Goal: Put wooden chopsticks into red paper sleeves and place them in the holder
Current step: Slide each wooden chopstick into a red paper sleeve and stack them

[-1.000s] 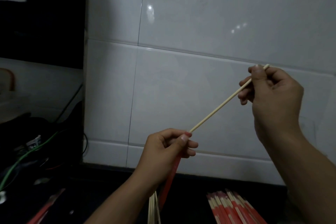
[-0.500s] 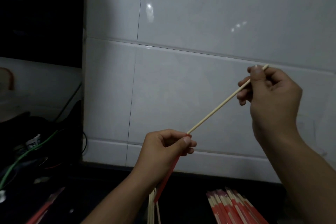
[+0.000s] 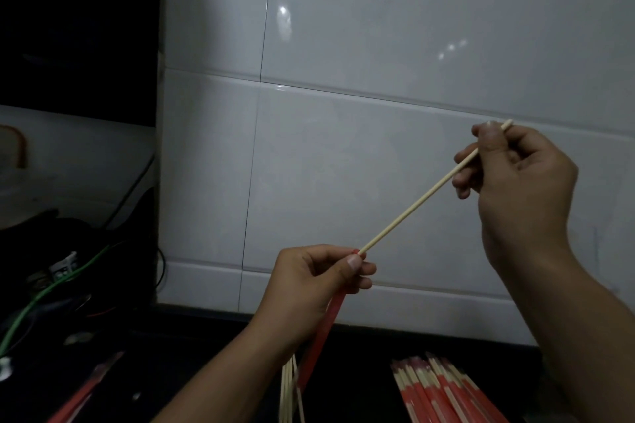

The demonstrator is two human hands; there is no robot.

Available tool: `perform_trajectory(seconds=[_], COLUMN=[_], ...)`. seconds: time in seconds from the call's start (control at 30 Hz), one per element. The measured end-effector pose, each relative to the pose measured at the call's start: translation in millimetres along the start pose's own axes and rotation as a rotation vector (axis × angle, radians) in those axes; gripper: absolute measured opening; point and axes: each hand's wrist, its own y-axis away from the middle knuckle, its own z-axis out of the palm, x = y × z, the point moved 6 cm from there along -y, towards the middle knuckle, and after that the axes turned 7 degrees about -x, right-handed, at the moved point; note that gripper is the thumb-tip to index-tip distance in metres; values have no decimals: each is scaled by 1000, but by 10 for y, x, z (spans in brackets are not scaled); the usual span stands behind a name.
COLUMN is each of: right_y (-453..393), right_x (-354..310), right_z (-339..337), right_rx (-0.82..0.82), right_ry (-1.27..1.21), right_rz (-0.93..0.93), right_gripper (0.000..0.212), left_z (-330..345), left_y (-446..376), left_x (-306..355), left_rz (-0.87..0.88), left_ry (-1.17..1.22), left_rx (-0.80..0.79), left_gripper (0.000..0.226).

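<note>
My right hand (image 3: 515, 182) pinches the upper end of a thin wooden chopstick (image 3: 422, 197), which slants down to the left. Its lower tip sits at the mouth of a red paper sleeve (image 3: 323, 330) that my left hand (image 3: 309, 285) grips near the top; the sleeve hangs down below that hand. Several bare chopsticks (image 3: 288, 388) show beneath my left wrist; I cannot tell whether that hand also holds them. A bunch of sleeved chopsticks (image 3: 443, 391) lies at the bottom right. No holder is in view.
A white tiled wall (image 3: 378, 79) stands right behind my hands. A dark counter (image 3: 206, 336) runs below it. At the left are dark objects with a green cable (image 3: 51, 288), and loose red sleeves (image 3: 82, 391) lie at the bottom left.
Both hands have drifted slightly left and down in view. The chopstick's lower tip stays at the sleeve's mouth, with about the same bare length showing.
</note>
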Motion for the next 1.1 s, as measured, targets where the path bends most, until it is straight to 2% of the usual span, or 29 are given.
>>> perform_trajectory(seconds=[0.57, 0.73, 1.1], right_y=[14, -8, 14], right_x=[-18, -15, -14], right_z=[-14, -61, -21], right_rx=[22, 55, 9], right_ry=[4, 0, -5], right_rz=[-14, -25, -8], right_gripper=[16, 16, 17], left_z=[-15, -12, -8], left_y=[-9, -2, -10], left_x=[-19, -46, -62], left_rz=[1, -23, -17], left_ry=[-44, 12, -115], left_rx=[4, -6, -42], left_gripper=[12, 14, 12])
